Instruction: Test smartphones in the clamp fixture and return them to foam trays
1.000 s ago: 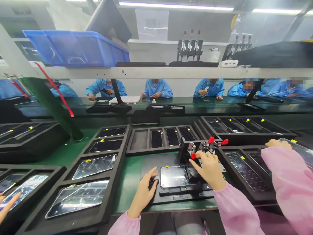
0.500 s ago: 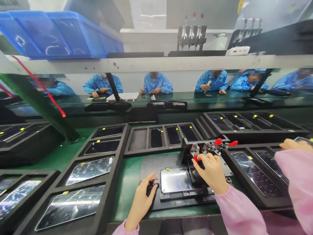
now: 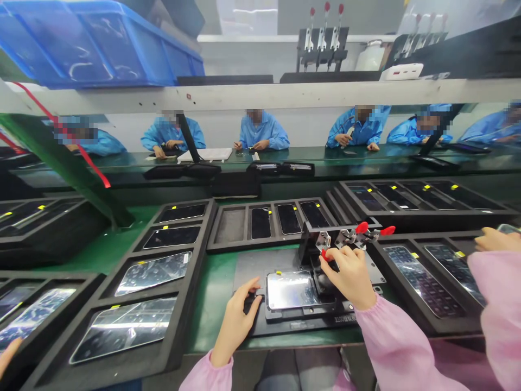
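A black clamping fixture (image 3: 299, 327) lies on the green bench in front of me. Face up in it is a phone screen (image 3: 290, 289) with a yellow tab on its top edge; its right end is under a dark clamp block. My left hand (image 3: 239, 316) is curled around the fixture's left edge, thumb and fingers either side of a black part. At the other end, my right hand (image 3: 350, 277) pinches the red handle (image 3: 324, 254) of the leftmost toggle clamp, which is lowered. Two more toggle clamps with red handles (image 3: 361, 227) stand beside it.
Black trays of phone screens flank the fixture: a left tray (image 3: 191, 282), a back tray (image 3: 228, 224) and a right tray (image 3: 437, 326). A co-worker's pink sleeve (image 3: 499, 304) reaches in at right; another person's fingers (image 3: 8, 355) show at left. A shelf (image 3: 285, 96) crosses above.
The camera view has tilted and shifted slightly. Both my hands keep their places on the fixture and clamp handle. The co-worker's arm at right has moved outward; the fingers at left left view and reappeared.
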The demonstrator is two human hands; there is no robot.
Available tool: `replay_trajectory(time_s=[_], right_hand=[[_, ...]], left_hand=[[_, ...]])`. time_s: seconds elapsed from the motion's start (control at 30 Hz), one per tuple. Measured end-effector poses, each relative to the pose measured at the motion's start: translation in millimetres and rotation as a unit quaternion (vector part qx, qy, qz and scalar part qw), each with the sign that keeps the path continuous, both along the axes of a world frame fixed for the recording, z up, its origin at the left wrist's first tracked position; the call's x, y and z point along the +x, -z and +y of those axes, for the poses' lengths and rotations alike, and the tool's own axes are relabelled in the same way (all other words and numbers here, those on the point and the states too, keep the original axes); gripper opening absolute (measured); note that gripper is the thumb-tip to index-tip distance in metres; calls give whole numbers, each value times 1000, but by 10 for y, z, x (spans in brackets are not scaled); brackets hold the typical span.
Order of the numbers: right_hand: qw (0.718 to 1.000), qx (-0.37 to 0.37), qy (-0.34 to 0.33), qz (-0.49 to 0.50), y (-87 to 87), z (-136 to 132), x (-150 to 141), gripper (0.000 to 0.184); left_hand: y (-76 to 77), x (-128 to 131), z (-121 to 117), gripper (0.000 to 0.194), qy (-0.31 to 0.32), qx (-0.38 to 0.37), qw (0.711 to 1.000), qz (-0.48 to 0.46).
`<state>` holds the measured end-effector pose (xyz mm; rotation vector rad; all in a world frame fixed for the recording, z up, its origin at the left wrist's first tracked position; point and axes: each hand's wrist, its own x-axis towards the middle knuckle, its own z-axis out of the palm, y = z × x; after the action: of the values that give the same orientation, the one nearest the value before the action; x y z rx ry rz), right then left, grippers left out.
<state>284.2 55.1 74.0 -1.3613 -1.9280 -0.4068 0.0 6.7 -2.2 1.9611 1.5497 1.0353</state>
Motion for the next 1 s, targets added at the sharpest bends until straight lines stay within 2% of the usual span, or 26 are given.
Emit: replay_trajectory(time_s=[0.17, 0.27, 0.37, 0.47, 0.5, 0.53, 0.6, 0.67, 0.73, 0.83, 1.0], right_hand=[[1000, 16, 0, -8, 8, 23, 15, 7], [998, 54, -12, -12, 14, -10, 7, 8], [990, 127, -18, 57, -70, -110, 26, 25], [966, 196, -40, 165, -291, -208, 117, 59], [959, 211, -41, 184, -386, -219, 161, 65], [956, 223, -31, 191, -482, -214, 207, 64], [959, 228, 19, 165, -662, -153, 302, 47], [973, 200, 64, 99, -798, -39, 383, 27], [985, 154, 73, 28, -879, 82, 439, 15], [994, 92, 59, -31, -928, 185, 472, 14], [996, 79, 38, 6, -943, 122, 475, 15]], left_hand=[[4, 9, -3, 35, 6, 5, 1000, -4], [2, 21, -7, 34, 6, 3, 1000, -6], [2, 24, -3, 33, 5, 2, 1000, -7], [-10, 14, 10, 32, 8, 3, 1000, -4], [-20, 14, 17, 33, 11, 3, 1000, -2], [-34, 20, 26, 33, 16, 3, 1000, 1], [-66, 62, 53, 33, 30, 2, 1000, 7], [-100, 158, 91, 30, 50, 1, 999, 12], [-125, 294, 134, 27, 75, 0, 997, 14], [-146, 488, 186, 27, 102, 0, 995, 16], [-161, 550, 216, 31, 99, 4, 994, 39]])
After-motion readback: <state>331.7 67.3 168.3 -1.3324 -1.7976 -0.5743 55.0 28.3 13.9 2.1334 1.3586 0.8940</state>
